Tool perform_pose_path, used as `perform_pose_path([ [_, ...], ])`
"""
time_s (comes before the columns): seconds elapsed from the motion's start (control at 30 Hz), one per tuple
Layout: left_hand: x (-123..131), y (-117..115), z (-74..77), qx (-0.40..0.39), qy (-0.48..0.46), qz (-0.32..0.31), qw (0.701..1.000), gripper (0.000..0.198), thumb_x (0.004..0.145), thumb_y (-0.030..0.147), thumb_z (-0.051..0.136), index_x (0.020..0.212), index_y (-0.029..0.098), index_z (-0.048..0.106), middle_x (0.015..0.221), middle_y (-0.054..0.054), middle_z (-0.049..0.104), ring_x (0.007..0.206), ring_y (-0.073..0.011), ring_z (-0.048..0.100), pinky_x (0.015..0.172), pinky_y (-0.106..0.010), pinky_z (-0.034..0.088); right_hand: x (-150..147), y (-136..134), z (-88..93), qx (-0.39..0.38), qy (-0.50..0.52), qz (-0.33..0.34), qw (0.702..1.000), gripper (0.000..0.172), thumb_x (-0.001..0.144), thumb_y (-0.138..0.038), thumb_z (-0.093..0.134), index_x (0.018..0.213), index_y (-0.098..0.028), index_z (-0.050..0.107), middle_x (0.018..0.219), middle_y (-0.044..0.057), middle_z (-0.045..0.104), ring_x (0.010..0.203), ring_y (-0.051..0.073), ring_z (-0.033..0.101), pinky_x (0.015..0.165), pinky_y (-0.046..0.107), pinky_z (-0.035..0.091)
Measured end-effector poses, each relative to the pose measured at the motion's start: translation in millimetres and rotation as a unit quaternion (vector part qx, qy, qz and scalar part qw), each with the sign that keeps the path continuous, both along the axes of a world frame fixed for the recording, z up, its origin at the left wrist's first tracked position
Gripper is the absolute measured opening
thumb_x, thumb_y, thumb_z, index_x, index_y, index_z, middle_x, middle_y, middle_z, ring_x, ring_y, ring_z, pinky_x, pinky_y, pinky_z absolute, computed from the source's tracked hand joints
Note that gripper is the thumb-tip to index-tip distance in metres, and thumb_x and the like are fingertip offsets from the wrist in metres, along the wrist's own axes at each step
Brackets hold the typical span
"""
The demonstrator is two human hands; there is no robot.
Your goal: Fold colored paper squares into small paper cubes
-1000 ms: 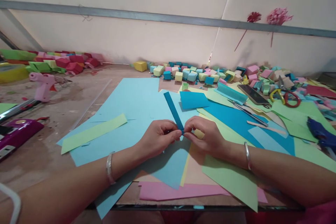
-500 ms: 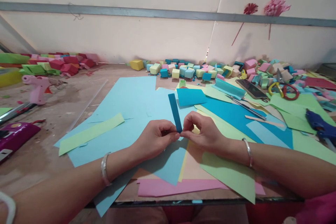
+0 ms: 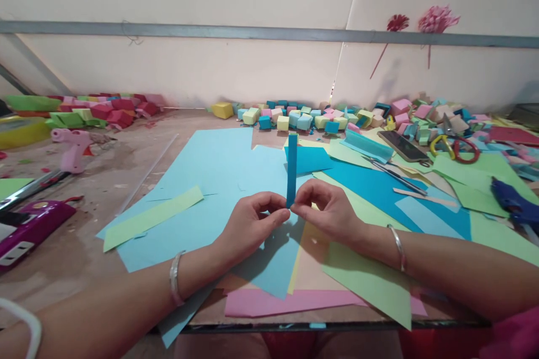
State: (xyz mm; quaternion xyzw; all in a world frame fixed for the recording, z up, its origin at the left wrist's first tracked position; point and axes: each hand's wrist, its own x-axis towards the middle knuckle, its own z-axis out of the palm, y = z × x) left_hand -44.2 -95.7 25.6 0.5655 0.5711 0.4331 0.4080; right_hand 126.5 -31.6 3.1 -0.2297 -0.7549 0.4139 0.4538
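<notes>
A narrow dark blue paper strip (image 3: 292,171) stands upright between my two hands, its lower end pinched at the fingertips. My left hand (image 3: 255,224) closes on the strip's bottom from the left, thumb and index finger together. From the right, my right hand (image 3: 328,207) grips the same end, its fingertips almost touching the left ones. The fingers hide the strip's lowest edge. Beneath the hands lie overlapping sheets, among them a large light blue sheet (image 3: 219,162) and a pale green sheet (image 3: 370,280). A light green strip (image 3: 154,217) rests on the blue sheet at the left.
Small folded paper boxes (image 3: 290,118) line the back by the wall. At the left are a pink glue gun (image 3: 71,148) and a purple power strip (image 3: 40,230). Scissors (image 3: 455,148), a phone (image 3: 403,146) and a dark blue glue gun (image 3: 516,202) lie at the right.
The blue strip has swung from leaning left to nearly vertical. Both hands still pinch its lower end, the fingers slightly shifted. The whole view has moved a little.
</notes>
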Motion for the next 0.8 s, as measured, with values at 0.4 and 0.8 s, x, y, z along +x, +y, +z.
perform_pose_path([
  [0.4,0.1,-2.7,1.4,-0.025,-0.034,0.019,0.999,0.018,0.073,0.035,0.068,0.073,0.018,0.067,0.059,0.003,0.056,0.047,-0.0077,0.042,0.045,-0.021,0.035,0.7,-4.6,1.3,0.129,-0.007,-0.018,0.991,0.016,0.080,-0.015,0.068,0.092,-0.024,0.073,0.083,0.002,0.073,0.076,0.015,0.067,0.069,0.029,0.055],
  [0.8,0.2,-5.5,1.8,0.015,0.008,0.043,0.999,0.014,0.071,0.030,0.070,0.074,0.016,0.070,0.068,0.000,0.066,0.058,-0.0108,0.053,0.054,-0.021,0.041,1.6,-3.0,-0.3,0.175,-0.010,-0.047,0.983,0.018,0.082,-0.015,0.067,0.095,-0.025,0.075,0.081,0.002,0.071,0.072,0.013,0.066,0.065,0.025,0.054],
])
